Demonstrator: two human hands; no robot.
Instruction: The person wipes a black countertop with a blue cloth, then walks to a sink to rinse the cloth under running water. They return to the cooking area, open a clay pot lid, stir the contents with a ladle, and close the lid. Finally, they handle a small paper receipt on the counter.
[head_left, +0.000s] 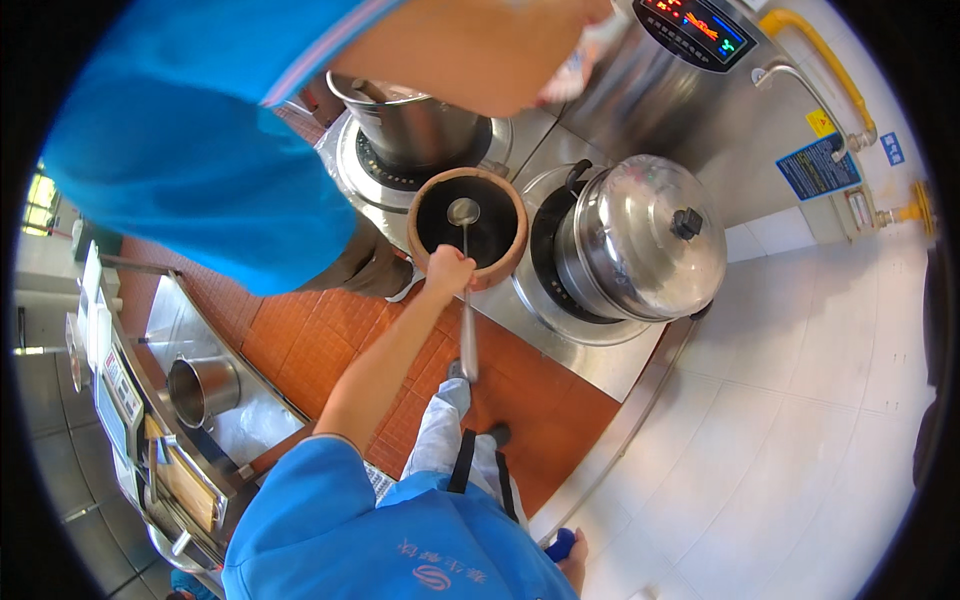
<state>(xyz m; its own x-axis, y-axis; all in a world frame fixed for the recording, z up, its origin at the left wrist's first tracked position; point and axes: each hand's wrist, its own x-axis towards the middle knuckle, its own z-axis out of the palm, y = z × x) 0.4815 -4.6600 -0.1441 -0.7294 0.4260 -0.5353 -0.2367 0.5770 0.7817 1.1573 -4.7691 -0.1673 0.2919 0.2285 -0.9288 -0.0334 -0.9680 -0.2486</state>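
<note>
My left hand (450, 271) grips a long-handled metal ladle (469, 337) partway along its handle. The ladle's round bowl shows against the dark inside of a brown, earthenware-like pot (495, 279); I cannot tell how deep it sits. This pot stands between two round cooktops. At the lower right, partly hidden by my body, my right hand (576, 561) holds a small dark blue object (560, 544) whose kind I cannot make out. To the right of the pot is a large steel pot with a domed lid (637, 232).
A co-worker's bare arm (457, 52) and blue shirt (210, 180) crowd the upper left, beside an uncovered steel pot (420, 131). A steel appliance with a lit panel (697, 30) stands behind. Left is a steel shelf (259, 424) with a bucket (206, 386).
</note>
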